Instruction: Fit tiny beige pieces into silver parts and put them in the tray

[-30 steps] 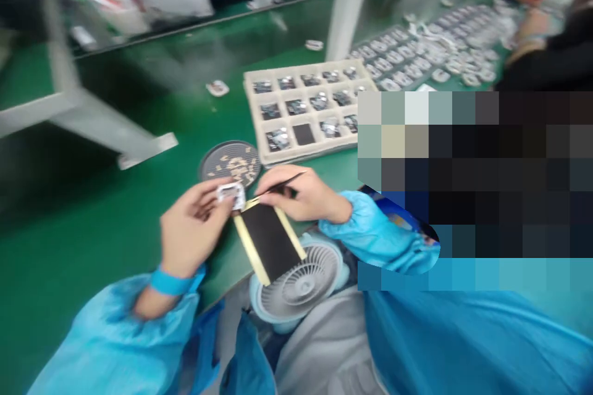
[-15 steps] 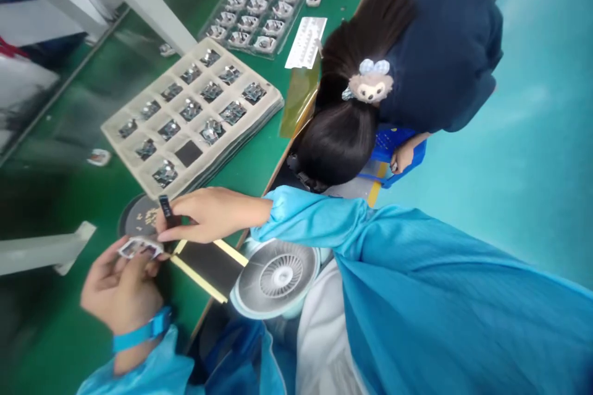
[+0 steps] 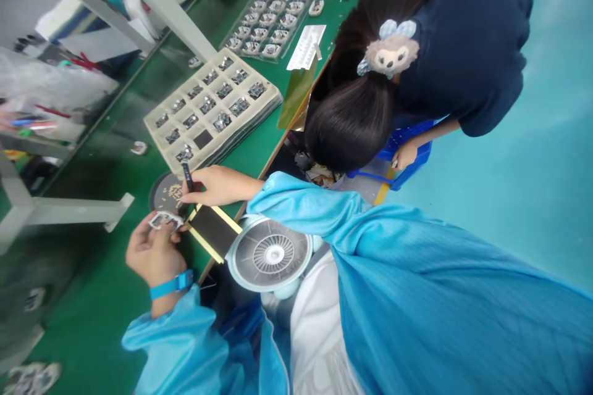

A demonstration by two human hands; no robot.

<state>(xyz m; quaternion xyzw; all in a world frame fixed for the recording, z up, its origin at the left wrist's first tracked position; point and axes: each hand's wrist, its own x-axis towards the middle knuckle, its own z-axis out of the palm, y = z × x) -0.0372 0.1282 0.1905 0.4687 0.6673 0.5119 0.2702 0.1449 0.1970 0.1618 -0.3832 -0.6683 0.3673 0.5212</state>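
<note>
My left hand (image 3: 155, 253), with a blue band at the wrist, pinches a small white-framed part (image 3: 163, 220) over the green bench. Close to its right edge, my right hand (image 3: 210, 186) grips a thin black tool (image 3: 187, 176) whose upper end sticks out above the fingers; the tip is too small to make out. Behind the hands lies a round dark dish (image 3: 160, 193) with small yellowish pieces. A black pad (image 3: 216, 229) with yellow edge strips is just right of the white-framed part.
A beige tray (image 3: 167, 157) of small assemblies and a clear tray (image 3: 296, 34) of white parts stand farther back. A round fan (image 3: 273, 254) sits at the bench edge. Another person (image 3: 472, 43) bends down at the right.
The view has shifted, so the hands and bench items appear farther right and the hands higher. Both hands keep their holds, on the white-framed part and the black tool.
</note>
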